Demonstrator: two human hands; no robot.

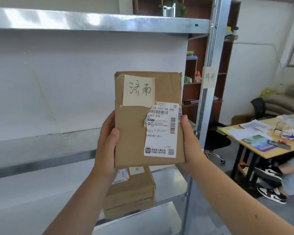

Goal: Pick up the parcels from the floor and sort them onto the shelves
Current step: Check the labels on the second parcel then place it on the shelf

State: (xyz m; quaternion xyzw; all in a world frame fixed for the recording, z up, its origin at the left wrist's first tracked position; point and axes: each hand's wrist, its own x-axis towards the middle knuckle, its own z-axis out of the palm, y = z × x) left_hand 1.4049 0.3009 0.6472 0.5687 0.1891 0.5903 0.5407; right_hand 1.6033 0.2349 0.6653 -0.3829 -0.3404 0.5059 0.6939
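I hold a flat brown cardboard parcel (134,133) upright in front of the metal shelving. It carries a handwritten paper note at its top and a white shipping label at its lower right. My left hand (107,146) grips its left edge and my right hand (190,143) grips its right edge. Below it, two more brown parcels (134,194) lie stacked on a lower metal shelf (168,184). A paper tag (210,79) with the same handwritten characters hangs on the shelf's right upright post (209,65).
An upper shelf board (92,19) spans above and a middle shelf (41,146) sits behind the parcel. To the right stand a wooden bookcase (193,90), a black office chair (215,141) and a desk (261,133) with papers. A seated person's sneakered feet (270,184) rest under the desk.
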